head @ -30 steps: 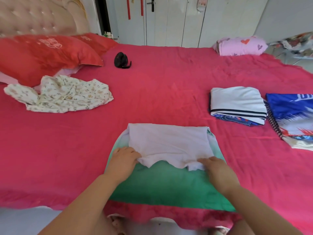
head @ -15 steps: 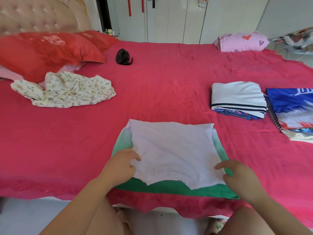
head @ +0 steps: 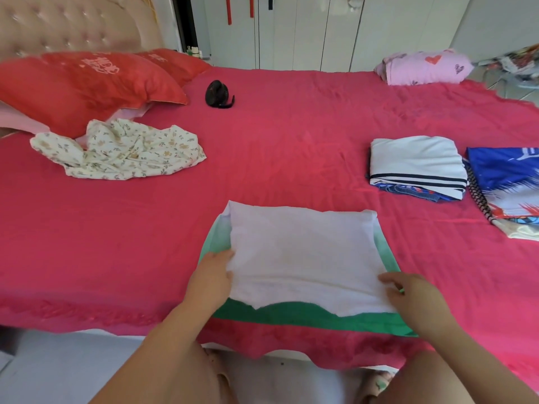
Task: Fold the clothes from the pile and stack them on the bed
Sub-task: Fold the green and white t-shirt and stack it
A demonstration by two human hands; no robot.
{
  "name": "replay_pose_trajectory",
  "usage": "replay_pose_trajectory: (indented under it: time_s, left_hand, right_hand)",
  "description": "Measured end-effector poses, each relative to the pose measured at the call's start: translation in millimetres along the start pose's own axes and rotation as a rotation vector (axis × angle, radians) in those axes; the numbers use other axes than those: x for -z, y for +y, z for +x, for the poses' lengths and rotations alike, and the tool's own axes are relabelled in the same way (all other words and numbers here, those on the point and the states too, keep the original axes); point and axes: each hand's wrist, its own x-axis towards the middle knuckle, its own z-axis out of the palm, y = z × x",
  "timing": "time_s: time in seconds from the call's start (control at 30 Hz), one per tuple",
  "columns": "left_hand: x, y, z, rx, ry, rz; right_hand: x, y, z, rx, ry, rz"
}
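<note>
**Entry: lengthwise fold drawn down almost to the near hem**

Since the frame a second back, the white upper layer of the green-and-white garment [head: 303, 258] has been pulled toward the person. It covered roughly the far half then and now covers nearly everything. Only a green strip shows along the near edge. Nothing else on the bed has shifted that I can see.

Bed [head: 291, 135]: red cover, carries everything. The garment lies flat at its near edge, straight in front of the person.

Floral garment [head: 122, 150]: crumpled and unfolded, far left beside the red pillows [head: 87, 86]. I read it as what remains of the pile.

Folded stack [head: 417, 164]: a white piece with dark stripes on top of a blue one, at the right, well apart from the garment in hand. A blue printed cloth [head: 507, 182] lies just beside it.

Left hand [head: 215, 275]: at the left edge of the white layer, fingertips tucked under it and gripping it.

Right hand [head: 414, 298]: on the near right corner, fingers curled. I cannot tell whether it pinches or only presses.

Judgement: this fold is close to done. The white layer's wavy edge stops short of the green hem and is not parallel to it, so it may want squaring. After that I expect a crosswise fold, then a carry to the stack.
</note>
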Motion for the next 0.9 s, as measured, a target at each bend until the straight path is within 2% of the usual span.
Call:
replay_pose_trajectory:
  time_s: [0.07, 0.33, 0.53, 0.77, 0.83, 0.9]
  left_hand:
    - [1.7, -1.5, 3.0, 0.013, -0.063, 0.073]
    - [17.6, 30.3, 50.9, -0.013, 0.035, 0.063]
    - [19.0, 39.2, 109.3, -0.002, 0.02, 0.068]
    - [1.1, 31.0, 163.7, 0.204, -0.018, 0.089]
    - [-1.9, 30.7, 171.9, 0.174, -0.002, 0.113]
    - [-2.7, 30.2, 179.7, 0.091, 0.091, 0.071]
  right_hand:
    - [-1.5, 0.1, 4.1, 0.003, -0.093, -0.079]
    - [4.1, -18.3, 52.0, 0.018, -0.017, 0.02]
    - [6.5, -24.4, 107.3, -0.008, 0.061, 0.07]
    - [-5.8, -17.9, 165.0, -0.103, 0.042, 0.057]
    - [-8.0, -16.4, 176.6, -0.084, 0.06, 0.014]
    - [-7.5, -16.3, 184.4, -0.028, 0.129, -0.018]
